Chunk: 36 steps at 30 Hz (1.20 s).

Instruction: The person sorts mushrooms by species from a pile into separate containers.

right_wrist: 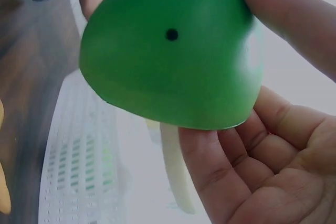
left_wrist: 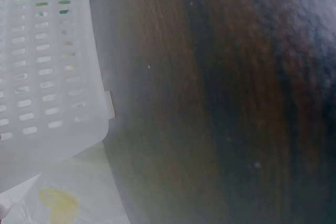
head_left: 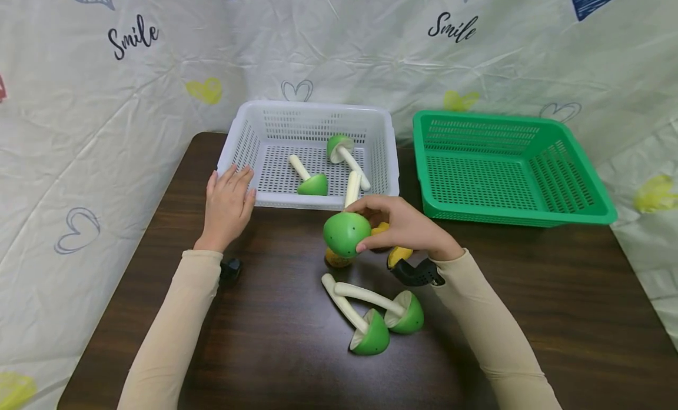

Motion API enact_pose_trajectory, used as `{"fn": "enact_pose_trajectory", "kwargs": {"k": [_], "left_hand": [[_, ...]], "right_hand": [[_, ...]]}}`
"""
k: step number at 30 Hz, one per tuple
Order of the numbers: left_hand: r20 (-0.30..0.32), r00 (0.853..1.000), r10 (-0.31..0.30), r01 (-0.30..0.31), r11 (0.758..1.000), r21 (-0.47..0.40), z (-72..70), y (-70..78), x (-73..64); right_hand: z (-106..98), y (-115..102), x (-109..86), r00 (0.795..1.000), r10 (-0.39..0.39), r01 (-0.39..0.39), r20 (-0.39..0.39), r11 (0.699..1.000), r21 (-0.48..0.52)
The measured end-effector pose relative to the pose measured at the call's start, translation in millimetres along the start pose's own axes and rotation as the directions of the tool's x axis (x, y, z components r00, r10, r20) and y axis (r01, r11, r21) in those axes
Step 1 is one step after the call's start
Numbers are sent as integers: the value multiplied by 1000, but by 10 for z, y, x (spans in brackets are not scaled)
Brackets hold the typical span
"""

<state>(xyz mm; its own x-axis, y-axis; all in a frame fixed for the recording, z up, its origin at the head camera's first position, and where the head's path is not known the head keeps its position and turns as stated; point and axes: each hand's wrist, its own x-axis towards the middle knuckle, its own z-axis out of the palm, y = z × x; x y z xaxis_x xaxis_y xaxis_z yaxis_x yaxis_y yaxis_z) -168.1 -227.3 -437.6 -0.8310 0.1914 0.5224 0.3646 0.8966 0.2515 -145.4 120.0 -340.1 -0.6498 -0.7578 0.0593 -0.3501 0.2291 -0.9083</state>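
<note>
My right hand [head_left: 405,225] pinches a toy mushroom [head_left: 346,233] by its green cap, thumb on one side and fingers under the rim. The mushroom's pale stem points toward the white basket [head_left: 318,202], over its front edge. In the right wrist view the green cap [right_wrist: 173,51] fills much of the picture. At the white basket's front left corner rests my left hand [head_left: 228,201], fingers extended on the rim. Inside that basket lie two green-capped mushrooms, one toward the middle [head_left: 312,185] and one at the right [head_left: 339,146]. The left wrist view does not show the left hand's fingers.
Two more green-capped mushrooms [head_left: 371,333] lie with crossing stems on the dark wooden table [head_left: 265,316]. Yellow objects [head_left: 399,256], partly hidden, lie beneath my right hand. A green basket [head_left: 514,216] stands at the right, and a printed cloth [head_left: 339,39] hangs behind.
</note>
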Motion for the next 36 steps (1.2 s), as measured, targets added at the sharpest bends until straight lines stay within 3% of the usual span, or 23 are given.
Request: {"fn": "enact_pose_trajectory", "kwargs": {"k": [6, 13, 23, 36], "left_hand": [[2, 1000, 2, -2, 1000, -5, 0, 8, -1], [3, 1000, 9, -9, 1000, 3, 8, 6, -2], [1, 1000, 1, -1, 1000, 4, 9, -10, -12], [-16, 1000, 11, -11, 1000, -5, 5, -12, -7]], "right_hand": [[-124, 51, 136, 999, 39, -38, -29, 999, 16], [-231, 125, 306, 997, 26, -27, -75, 1000, -12], [-270, 237, 619, 987, 81, -85, -140, 996, -18], [-301, 341, 864, 964, 118, -121, -239, 993, 1]]}}
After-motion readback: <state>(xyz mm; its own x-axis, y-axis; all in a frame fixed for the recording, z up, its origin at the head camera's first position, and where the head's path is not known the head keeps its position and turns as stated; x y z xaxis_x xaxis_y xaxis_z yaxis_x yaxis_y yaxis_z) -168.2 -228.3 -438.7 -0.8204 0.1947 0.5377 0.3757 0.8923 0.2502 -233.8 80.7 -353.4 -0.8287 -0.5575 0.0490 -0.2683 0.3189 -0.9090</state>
